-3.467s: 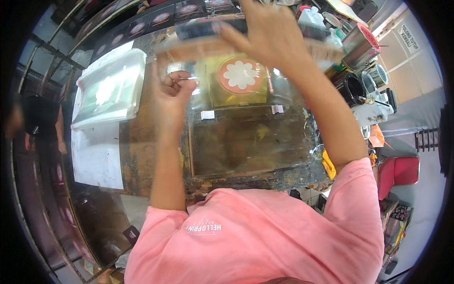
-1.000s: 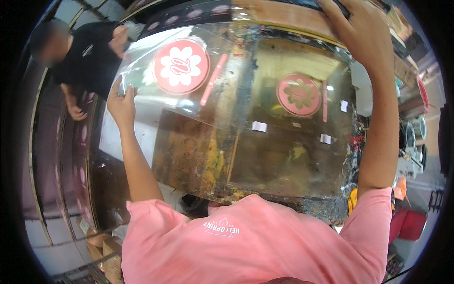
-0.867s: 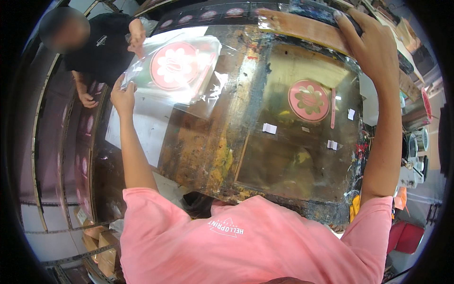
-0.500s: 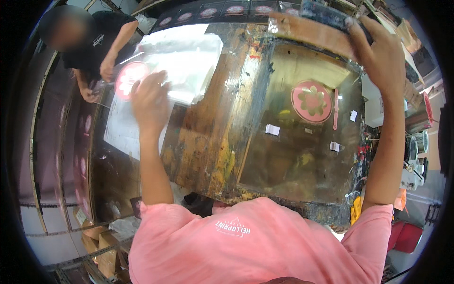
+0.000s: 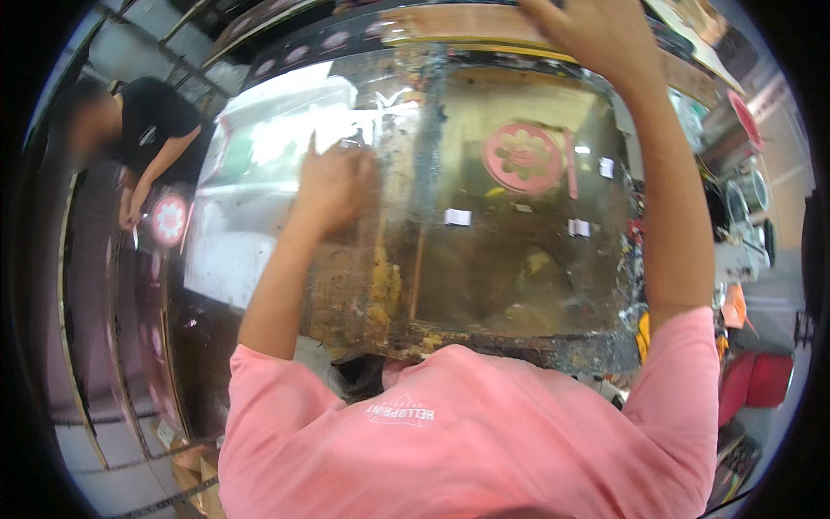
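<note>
My left hand [image 5: 337, 186] is over the right edge of a stack of clear plastic sheets [image 5: 259, 186]. Its index finger points out while the other fingers curl in, apparently pinching the corner of a clear sheet [image 5: 385, 102]; motion and glare blur the contact. My right hand [image 5: 596, 39] reaches over the wooden bar [image 5: 484, 24] at the far side of a printing screen. The top edge of the picture cuts off most of its fingers. On the screen mesh [image 5: 484, 268] are a pink round flower design [image 5: 523, 157] and a narrow pink strip [image 5: 571, 164].
A co-worker [image 5: 160, 125] at the far left has a hand beside a printed pink flower sheet [image 5: 169, 219]. Small white paper tabs [image 5: 457, 217] lie on the screen. Paint-stained boards [image 5: 363, 268] separate stack and screen. Cans [image 5: 748, 190] stand at the right, near a red stool [image 5: 756, 379].
My left hand has moved right, to the stack's edge, and its fingers have curled. The printed flower sheet has shifted left toward the co-worker. The whole view has shifted.
</note>
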`<state>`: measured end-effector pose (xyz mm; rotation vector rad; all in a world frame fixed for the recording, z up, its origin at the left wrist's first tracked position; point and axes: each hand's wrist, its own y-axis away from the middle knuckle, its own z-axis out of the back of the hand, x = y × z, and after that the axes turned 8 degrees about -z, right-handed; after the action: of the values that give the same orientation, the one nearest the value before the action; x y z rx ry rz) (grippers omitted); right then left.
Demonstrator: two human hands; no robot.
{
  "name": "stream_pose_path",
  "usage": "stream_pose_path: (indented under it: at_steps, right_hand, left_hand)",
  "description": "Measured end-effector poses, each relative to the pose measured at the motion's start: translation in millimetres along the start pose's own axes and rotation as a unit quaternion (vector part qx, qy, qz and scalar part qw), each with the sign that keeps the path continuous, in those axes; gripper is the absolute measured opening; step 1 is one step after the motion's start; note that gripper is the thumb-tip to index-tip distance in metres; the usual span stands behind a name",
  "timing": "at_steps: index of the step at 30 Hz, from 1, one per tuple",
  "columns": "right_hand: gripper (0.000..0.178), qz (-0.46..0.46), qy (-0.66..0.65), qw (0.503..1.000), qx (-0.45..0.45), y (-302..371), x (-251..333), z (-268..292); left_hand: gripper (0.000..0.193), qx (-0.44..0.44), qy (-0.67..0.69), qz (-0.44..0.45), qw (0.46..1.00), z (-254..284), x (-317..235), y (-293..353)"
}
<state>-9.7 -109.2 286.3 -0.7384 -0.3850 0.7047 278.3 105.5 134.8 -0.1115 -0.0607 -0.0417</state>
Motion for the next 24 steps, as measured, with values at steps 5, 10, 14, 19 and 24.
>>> stream_pose_path:
  at_steps: [5, 10, 14, 19, 24]
  right_hand:
    - [0.059, -0.013, 0.002, 0.999, 0.045, -1, 4, 1]
    - [0.061, 0.013, -0.035, 0.999, 0.0, 0, -5, -5]
    - [0.061, 0.001, -0.054, 0.998, 0.033, -7, -3, 10]
    - [0.06, 0.019, -0.027, 0.999, 0.009, -14, -8, -1]
    - [0.061, 0.011, -0.028, 0.999, -0.028, -8, 0, 5]
  left_hand:
    - [0.082, 0.014, 0.056, -0.039, 0.998, -108, -122, -27]
    - [0.123, -0.003, 0.113, -0.137, 0.984, -127, -198, -78]
    - [0.123, -0.042, 0.126, -0.162, 0.978, -131, -240, -95]
    - [0.124, -0.093, 0.162, -0.181, 0.965, -134, -257, -92]
    - [0.121, -0.107, 0.187, -0.194, 0.957, -133, -257, -92]
